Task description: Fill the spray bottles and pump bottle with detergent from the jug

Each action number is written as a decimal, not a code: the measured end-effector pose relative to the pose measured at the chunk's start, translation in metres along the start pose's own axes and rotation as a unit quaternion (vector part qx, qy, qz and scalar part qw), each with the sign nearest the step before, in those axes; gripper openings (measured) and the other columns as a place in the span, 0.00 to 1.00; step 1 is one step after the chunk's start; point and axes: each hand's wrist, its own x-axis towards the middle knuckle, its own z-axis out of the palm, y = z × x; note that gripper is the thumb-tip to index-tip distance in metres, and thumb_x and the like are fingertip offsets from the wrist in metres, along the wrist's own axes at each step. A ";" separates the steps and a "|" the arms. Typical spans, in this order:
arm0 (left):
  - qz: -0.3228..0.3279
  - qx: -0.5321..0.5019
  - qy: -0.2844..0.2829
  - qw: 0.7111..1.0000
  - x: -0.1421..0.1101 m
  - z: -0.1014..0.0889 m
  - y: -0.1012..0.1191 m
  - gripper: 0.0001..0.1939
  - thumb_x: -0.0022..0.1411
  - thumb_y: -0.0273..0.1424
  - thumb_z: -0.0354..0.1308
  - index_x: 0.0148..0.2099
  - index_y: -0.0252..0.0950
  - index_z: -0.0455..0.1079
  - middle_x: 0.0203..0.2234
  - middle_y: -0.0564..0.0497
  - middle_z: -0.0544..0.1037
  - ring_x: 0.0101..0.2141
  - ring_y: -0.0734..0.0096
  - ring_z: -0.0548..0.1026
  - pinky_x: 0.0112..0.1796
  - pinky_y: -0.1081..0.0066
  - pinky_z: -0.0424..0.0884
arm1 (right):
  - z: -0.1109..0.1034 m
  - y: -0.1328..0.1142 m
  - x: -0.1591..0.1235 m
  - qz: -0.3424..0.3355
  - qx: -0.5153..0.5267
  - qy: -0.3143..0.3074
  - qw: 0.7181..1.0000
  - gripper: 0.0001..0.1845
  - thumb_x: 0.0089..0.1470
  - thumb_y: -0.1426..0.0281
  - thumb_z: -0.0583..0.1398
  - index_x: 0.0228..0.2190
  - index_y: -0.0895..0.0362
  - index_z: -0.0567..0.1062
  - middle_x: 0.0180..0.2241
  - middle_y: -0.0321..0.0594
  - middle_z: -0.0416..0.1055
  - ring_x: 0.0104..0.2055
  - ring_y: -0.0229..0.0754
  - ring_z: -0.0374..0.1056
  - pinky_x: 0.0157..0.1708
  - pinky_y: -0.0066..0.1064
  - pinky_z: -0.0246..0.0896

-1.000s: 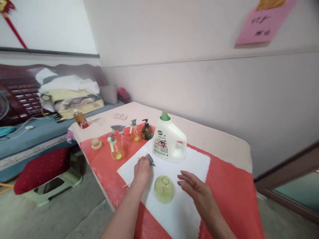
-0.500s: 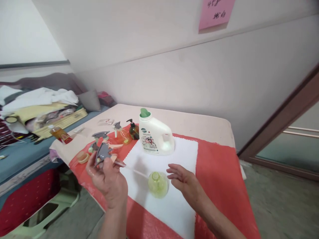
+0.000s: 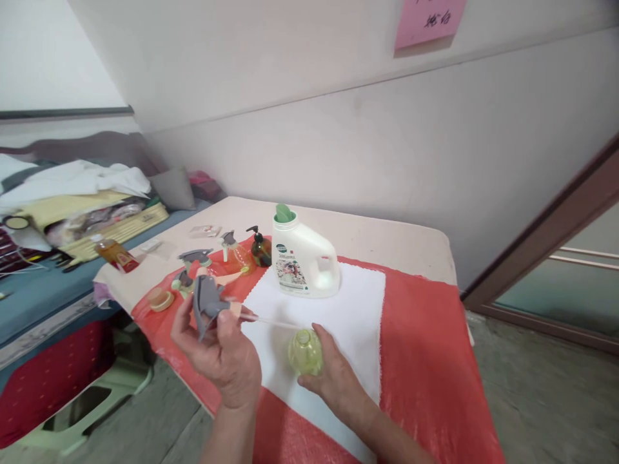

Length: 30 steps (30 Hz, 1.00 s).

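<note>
L hand [image 3: 231,357] curls its fingers round the gray spray top [image 3: 207,301]; R hand [image 3: 334,370] cups the green bottle [image 3: 304,354] w/ thumb and fingers spread, on the white cloth [image 3: 358,306]. Bottle might tip b/c it's round, esp. if the long, thin tube [image 3: 271,321] bumps its rim.

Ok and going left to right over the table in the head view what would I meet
Red-labelled amber bottle, round beige object, grey spray head in the left hand, dark pump bottle, pale green bottle gripped at its right side by the right hand.
</note>
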 end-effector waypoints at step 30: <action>-0.285 -0.180 -0.142 0.930 -0.035 0.019 -0.002 0.17 0.58 0.32 0.62 0.51 0.43 0.69 0.45 0.49 0.76 0.43 0.66 0.76 0.48 0.62 0.70 | -0.057 -0.042 -0.012 -0.267 -0.242 0.172 0.917 0.44 0.38 0.72 0.62 0.57 0.50 0.56 0.49 0.45 0.64 0.48 0.47 0.65 0.42 0.42 0.70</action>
